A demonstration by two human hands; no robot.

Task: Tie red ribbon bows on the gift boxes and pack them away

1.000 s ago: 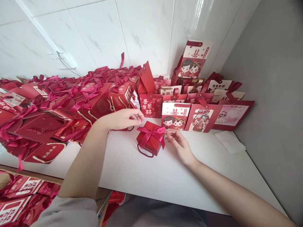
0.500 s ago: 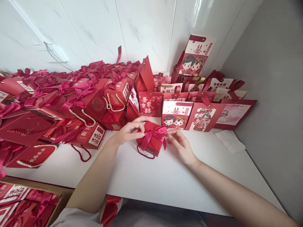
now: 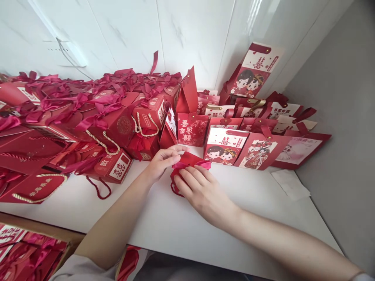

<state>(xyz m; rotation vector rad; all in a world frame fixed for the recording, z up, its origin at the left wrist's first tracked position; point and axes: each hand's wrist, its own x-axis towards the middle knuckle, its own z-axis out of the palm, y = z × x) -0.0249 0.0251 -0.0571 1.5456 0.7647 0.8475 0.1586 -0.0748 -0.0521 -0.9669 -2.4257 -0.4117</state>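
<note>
A small red box (image 3: 187, 159) with a pink ribbon bow (image 3: 204, 165) and a dark red cord handle stands on the white table (image 3: 164, 222), in front of the upright gift boxes. At its left side is my left hand (image 3: 163, 164), thumb and fingers closed together at the box's upper left edge; what they pinch is too small to make out. Over the front and top of the box lies my right hand (image 3: 202, 191), fingers extended and resting on the bow, hiding most of it and the front face.
Many ribboned red boxes (image 3: 111, 123) are piled at the left. Upright red and white gift boxes (image 3: 225, 146) stand behind and to the right, by a white paper (image 3: 290, 184). A carton (image 3: 70, 238) of red boxes sits at lower left. Walls bound the back and right.
My right hand has moved left from beside the bow onto the front and top of the box. My left hand stays at the box's left side. The view has shifted slightly.
</note>
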